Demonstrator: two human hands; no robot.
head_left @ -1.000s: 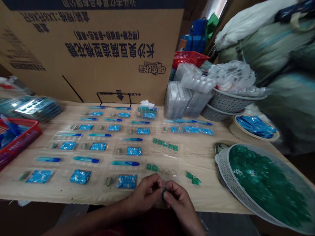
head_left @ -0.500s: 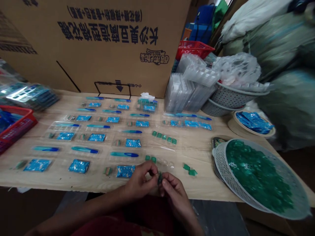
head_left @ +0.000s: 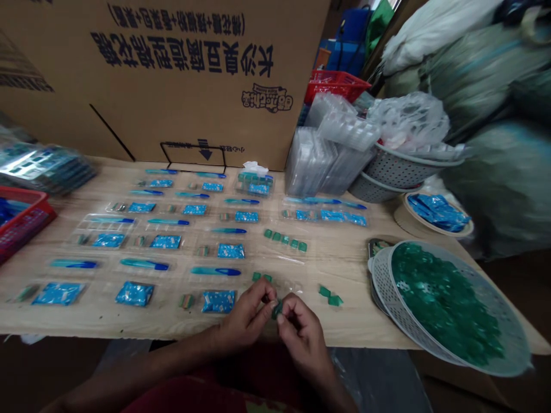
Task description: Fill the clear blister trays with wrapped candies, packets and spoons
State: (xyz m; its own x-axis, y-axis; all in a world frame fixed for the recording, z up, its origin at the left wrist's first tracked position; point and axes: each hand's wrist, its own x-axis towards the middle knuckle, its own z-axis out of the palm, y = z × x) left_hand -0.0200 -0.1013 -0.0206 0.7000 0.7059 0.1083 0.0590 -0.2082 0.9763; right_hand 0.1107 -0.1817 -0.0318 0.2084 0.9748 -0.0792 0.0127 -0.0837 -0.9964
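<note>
Wooden table (head_left: 344, 261): rows of trays (head_left: 166, 241) across it, box (head_left: 172, 92) along the back edge, green pieces (head_left: 330, 296) near the front edge, basket (head_left: 380, 287) at the right edge.

left hand (head_left: 246, 319): bare | right hand (head_left: 302, 334): bare | forearms (head_left: 172, 362): bare, unsleeved | garment (head_left: 202, 398): dark red

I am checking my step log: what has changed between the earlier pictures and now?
Nothing was taken up or let go. The left hand and right hand still pinch the small green piece between them near the table edge; only the fingers shifted slightly. The blue packets and the basket of green pieces lie as before.
</note>
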